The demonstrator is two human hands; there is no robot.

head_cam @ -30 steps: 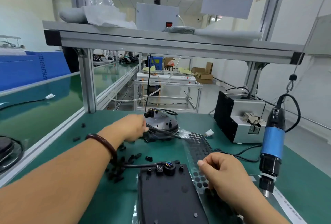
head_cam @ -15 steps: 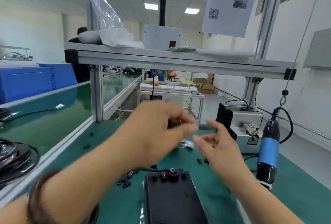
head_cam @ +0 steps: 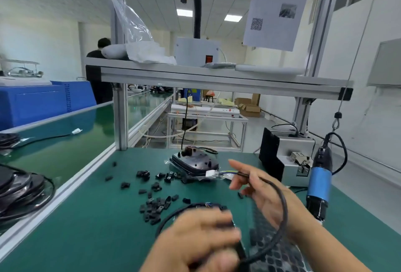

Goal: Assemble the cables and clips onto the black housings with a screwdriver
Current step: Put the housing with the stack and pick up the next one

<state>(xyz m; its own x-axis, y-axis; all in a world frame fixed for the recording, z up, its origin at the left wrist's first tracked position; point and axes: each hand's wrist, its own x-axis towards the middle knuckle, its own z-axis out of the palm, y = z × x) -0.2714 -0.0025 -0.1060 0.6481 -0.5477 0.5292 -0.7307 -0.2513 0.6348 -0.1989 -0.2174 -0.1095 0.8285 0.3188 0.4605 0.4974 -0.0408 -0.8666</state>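
Note:
A black cable (head_cam: 282, 213) loops between my two hands. Its end carries coloured wires and a white connector (head_cam: 210, 173). My right hand (head_cam: 260, 187) pinches the cable just behind those wires. My left hand (head_cam: 199, 237), blurred, grips the cable's lower part over the near black housing, which it mostly hides. A second black housing (head_cam: 195, 163) with its own cable lies further back on the mat. Several small black clips (head_cam: 155, 205) are scattered on the mat to the left. The blue electric screwdriver (head_cam: 319, 184) hangs at the right, untouched.
A grey screw feeder box (head_cam: 290, 158) stands at the right rear. A perforated plastic sheet (head_cam: 280, 254) lies under my right forearm. Stacked black housings (head_cam: 19, 189) sit on the conveyor at left. An aluminium shelf frame (head_cam: 217, 80) crosses overhead. A person stands far back left.
Both hands came down from chest height towards the mat. The cable now hangs in a loop between them, with the white connector pointing at the far housing. The head tilted up slightly.

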